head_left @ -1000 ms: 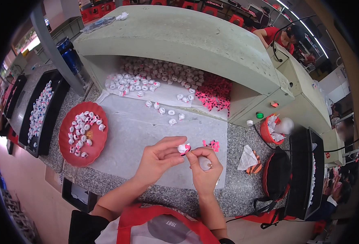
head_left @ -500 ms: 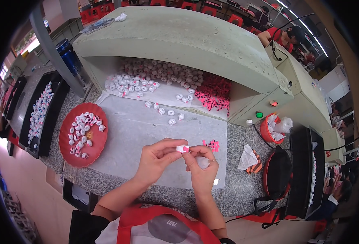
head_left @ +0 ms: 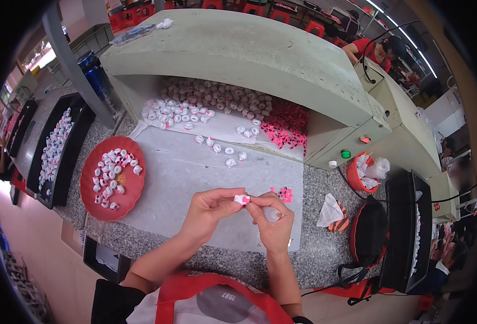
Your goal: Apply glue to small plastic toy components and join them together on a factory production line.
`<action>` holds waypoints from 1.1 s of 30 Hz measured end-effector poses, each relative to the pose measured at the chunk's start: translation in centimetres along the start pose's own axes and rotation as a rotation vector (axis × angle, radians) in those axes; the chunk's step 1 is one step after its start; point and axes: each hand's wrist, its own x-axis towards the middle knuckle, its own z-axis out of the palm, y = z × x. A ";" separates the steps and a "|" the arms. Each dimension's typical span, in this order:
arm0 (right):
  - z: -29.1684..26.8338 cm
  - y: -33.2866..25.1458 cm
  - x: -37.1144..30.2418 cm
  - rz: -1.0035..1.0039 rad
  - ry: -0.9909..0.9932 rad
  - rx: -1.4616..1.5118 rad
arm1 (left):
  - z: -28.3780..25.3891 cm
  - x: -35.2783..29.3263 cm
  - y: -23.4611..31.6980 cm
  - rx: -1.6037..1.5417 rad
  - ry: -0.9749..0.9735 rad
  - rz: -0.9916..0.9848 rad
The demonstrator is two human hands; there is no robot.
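Between the fingertips of my left hand (head_left: 208, 211) is a small white plastic piece (head_left: 240, 199) with a bright pink part on its right side. The thumb and finger of my right hand (head_left: 271, 229) press against that pink side. A small pale translucent bottle (head_left: 271, 214) with a narrow tip is held in the same right hand, tucked against the palm. Just beyond it, a cluster of small pink pieces (head_left: 285, 194) lies on the white paper sheet (head_left: 165, 178). Several loose white pieces (head_left: 229, 150) lie farther back on the sheet.
A red scalloped plate (head_left: 90, 208) of white-and-pink pieces stands left. Under a grey-green hood (head_left: 233, 46) are heaps of white pieces (head_left: 217, 94) and pink pieces (head_left: 284, 124). At right are a red bucket (head_left: 355, 178), crumpled tissue (head_left: 330, 210), a black bag (head_left: 369, 232) and a black tray (head_left: 400, 237).
My right fingers have closed in on the pink side of the white piece, which has turned slightly. The whole view has shifted a little.
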 end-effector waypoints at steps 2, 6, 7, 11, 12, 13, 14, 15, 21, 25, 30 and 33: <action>0.3 -0.2 0.3 -0.131 0.029 -0.036 | -0.2 0.1 0.0 -0.240 0.002 -0.135; 0.6 0.0 0.2 -0.308 -0.027 -0.028 | 0.1 -0.1 0.2 -0.176 -0.031 -0.112; 0.4 0.0 0.1 -0.308 -0.027 -0.028 | 0.5 -0.4 0.6 -0.071 -0.005 -0.046; -0.5 0.3 -0.2 0.051 -0.101 0.381 | 1.0 -1.3 1.0 0.301 -0.102 0.218; -0.5 0.5 -0.1 0.083 -0.146 0.434 | 0.8 -1.5 0.9 0.301 -0.099 0.219; -0.3 0.6 -0.2 0.084 -0.150 0.435 | 0.5 -1.7 0.7 0.366 -0.073 0.244; 0.0 0.8 -0.3 0.134 -0.144 0.464 | 0.2 -1.8 0.5 0.431 -0.047 0.269; 0.3 0.9 -0.4 0.185 -0.140 0.493 | 0.0 -2.0 0.3 0.432 -0.041 0.270; 1.2 0.7 -0.3 0.319 -0.125 0.489 | -0.4 -1.8 0.9 0.470 0.002 0.212; 3.2 2.3 0.2 0.381 -0.152 0.270 | -3.1 -1.8 -0.5 0.416 0.149 0.101; 1.3 4.3 0.6 0.187 -0.053 0.035 | -11.7 -2.8 1.6 0.951 0.537 0.353; -3.6 4.8 1.5 0.058 0.131 -0.221 | -16.4 -3.2 2.5 1.537 0.702 0.415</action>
